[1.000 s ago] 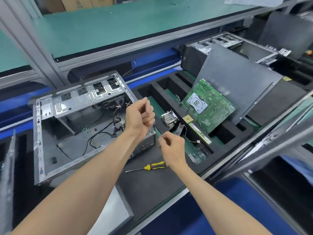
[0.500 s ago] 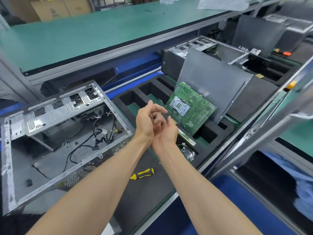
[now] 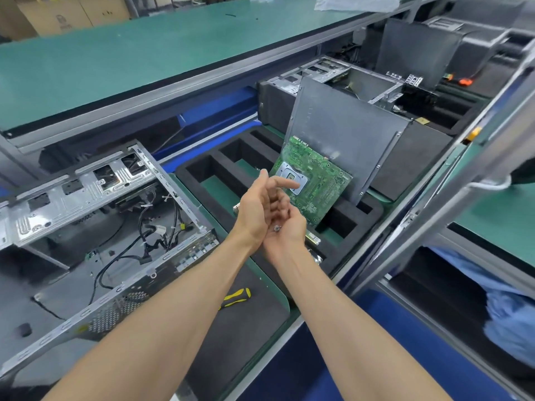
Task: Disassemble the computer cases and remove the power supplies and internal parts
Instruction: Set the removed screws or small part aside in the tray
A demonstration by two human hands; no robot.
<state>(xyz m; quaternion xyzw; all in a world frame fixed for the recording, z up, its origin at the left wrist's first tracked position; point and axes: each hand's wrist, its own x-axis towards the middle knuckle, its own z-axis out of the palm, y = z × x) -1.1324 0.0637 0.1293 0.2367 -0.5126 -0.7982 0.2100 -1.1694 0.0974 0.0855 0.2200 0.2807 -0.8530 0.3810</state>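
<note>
My left hand [image 3: 256, 208] and my right hand [image 3: 291, 231] meet above the black foam tray [image 3: 199, 166]. The left hand's fingers are stretched out over the right palm. The right hand is cupped palm up, fingers curled, with small metal screws [image 3: 277, 228] lying in it. An open, stripped computer case [image 3: 86, 183] lies on its side at the left, loose black cables [image 3: 150, 230] inside. A green motherboard [image 3: 321, 183] leans against a grey side panel [image 3: 347, 134] in the tray, behind my hands.
A yellow-and-black screwdriver [image 3: 236, 296] lies on the dark mat below my left forearm. A second open case [image 3: 289, 82] stands behind the panel. A memory stick [image 3: 312, 238] rests in the tray. A green shelf [image 3: 144, 53] runs along the back; a metal rail frame [image 3: 434, 198] crosses at the right.
My hands were apart, the left in a fist. They came together, and the left hand has opened over the cupped right palm, where screws now lie. The view shifted right.
</note>
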